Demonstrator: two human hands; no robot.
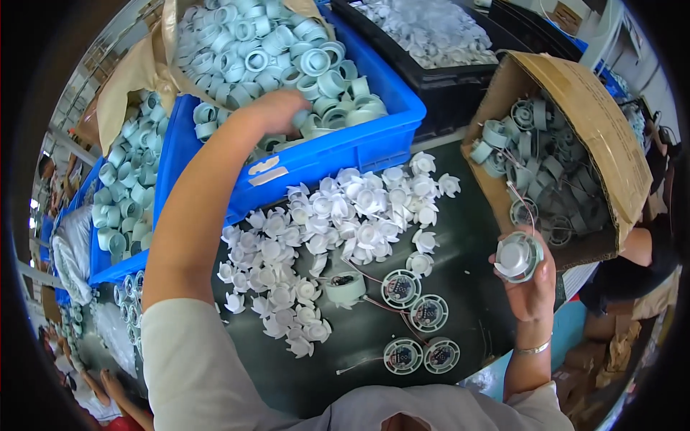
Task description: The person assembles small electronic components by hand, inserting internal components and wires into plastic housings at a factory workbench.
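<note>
Nearest me, my right hand (528, 276) grips a small round speaker part (516, 256) above the dark surface (467, 287), right of the white cone pile (338, 230); I judge its thin wire could snag. Beyond that pile, my left hand (277, 111) curls closed among pale plastic rings (316, 65) in the blue crate (359, 147), where neighbours may spill out.

The work surface is a dark table (460, 280) with a glossy top. Blue crates (374, 136), a black crate (438, 79) and a cardboard box (596, 115) stand along its far side. Further crates (108, 258) line the left edge under even, bright light.
</note>
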